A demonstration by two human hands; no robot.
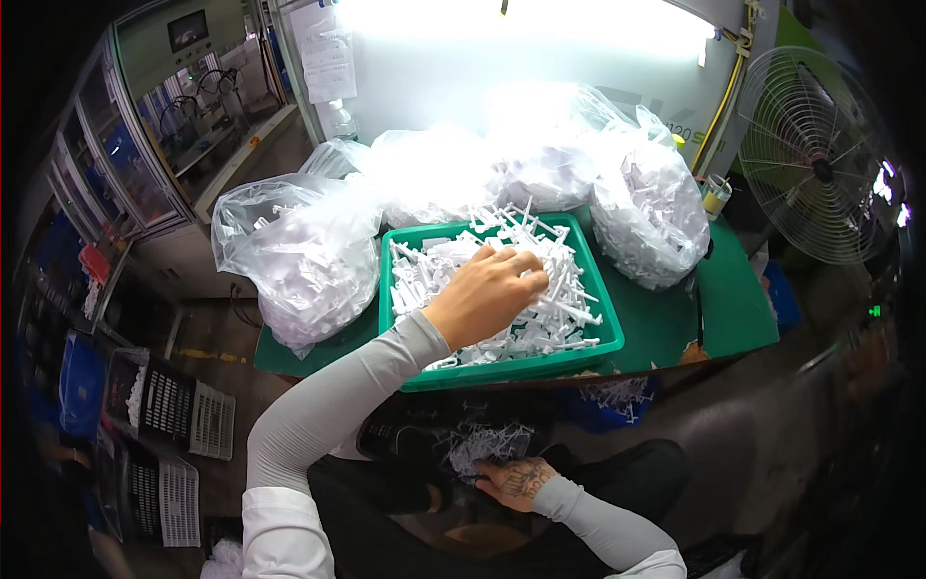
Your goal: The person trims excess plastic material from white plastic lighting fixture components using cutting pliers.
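A green tray (pixel 617 333) on the table holds a heap of thin white plastic parts (pixel 424 280). My left hand (pixel 492 294) reaches over this heap, its fingers bent down and closed among the parts. What they grip is hidden beneath the hand. Lower down, in front of the table, my right hand (pixel 521 480) is beside a dark container with a pile of similar white parts (pixel 487 444). Its fingers look curled with the thumb close to the pile, and I cannot make out what lies between them.
Clear plastic bags full of white parts, including a left bag (pixel 309 256) and a right bag (pixel 651 212), surround the tray on the green table (pixel 738 304). A fan (pixel 820 164) stands at right. Below are a blue bin (pixel 627 405) and, at left, several crates (pixel 207 420).
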